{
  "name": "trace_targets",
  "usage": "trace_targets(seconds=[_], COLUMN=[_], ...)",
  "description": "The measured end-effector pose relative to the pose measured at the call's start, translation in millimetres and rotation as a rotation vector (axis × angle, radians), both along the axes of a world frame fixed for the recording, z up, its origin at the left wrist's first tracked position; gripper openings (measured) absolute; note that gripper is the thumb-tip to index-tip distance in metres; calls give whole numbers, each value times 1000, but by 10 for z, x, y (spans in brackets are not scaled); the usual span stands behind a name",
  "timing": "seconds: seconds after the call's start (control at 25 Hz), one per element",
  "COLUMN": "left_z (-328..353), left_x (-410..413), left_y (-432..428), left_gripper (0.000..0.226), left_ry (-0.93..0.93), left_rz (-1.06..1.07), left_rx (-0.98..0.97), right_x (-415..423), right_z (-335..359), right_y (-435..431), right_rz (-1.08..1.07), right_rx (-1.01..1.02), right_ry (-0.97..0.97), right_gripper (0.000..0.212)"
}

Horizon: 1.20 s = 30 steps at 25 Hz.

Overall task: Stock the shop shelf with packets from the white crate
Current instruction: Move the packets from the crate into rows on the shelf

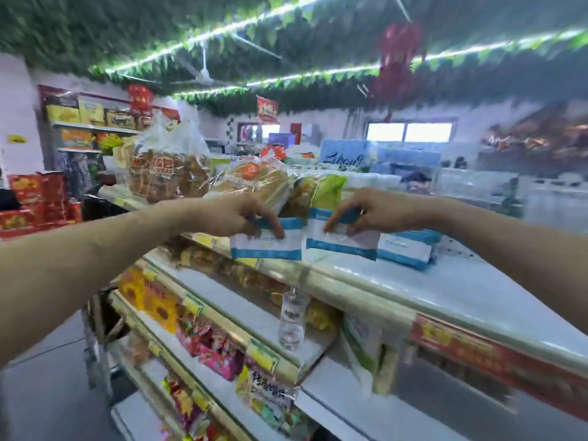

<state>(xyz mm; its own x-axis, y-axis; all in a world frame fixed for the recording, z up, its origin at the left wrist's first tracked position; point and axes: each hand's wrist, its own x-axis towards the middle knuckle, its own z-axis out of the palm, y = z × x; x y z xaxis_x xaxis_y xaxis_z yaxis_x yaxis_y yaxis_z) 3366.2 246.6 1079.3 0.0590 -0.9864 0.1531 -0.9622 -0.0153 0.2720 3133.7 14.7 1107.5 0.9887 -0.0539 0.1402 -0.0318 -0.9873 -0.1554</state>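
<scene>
At frame centre, a white-and-blue packet is pinched by the left hand and a second packet by the right hand, with fingers clamped on the top edges. Both are held just above the pale top shelf, near a stack of like packets at centre right. Bagged bread is seen behind, at left. The upper frame is filled by a leaf-hung ceiling with light strips.

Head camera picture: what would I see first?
In the middle, the left hand pinches the left packet and the right hand pinches the right packet, both blue and white, at the white shelf. Bagged bread sits behind at the left, and green leaves with light strips cover the ceiling.
</scene>
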Motion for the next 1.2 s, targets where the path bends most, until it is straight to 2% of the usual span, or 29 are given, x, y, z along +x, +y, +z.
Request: trace_targets(seconds=[0.2,0.28,0.44,0.72,1.0,1.2], left_z=[158,151,127,102,47,-119], left_x=[-268,-270,-187,-22,-269,-626], left_y=[-589,-701,-793,-776,-1169,-1750], left_gripper=[47,48,48,47,47,45], left_ry=[82,77,62,70,99,-25], left_rz=[-48,-50,-54,-60,-116,-252], left_rx=[10,19,10,-9,35,44], right_x=[-403,-439,-410,-387,-711,-1177], right_z=[-198,-312,-471,-590,-547,-524], right_y=[-661,-805,-960,-1121,-1181,-1151], right_rz=[-204,-257,-351,-363,-371,-418], right_rx=[94,59,-133,-556,-506,-426], right_ry=[3,25,93,87,130,-18], right_gripper=[43,44,53,55,64,68])
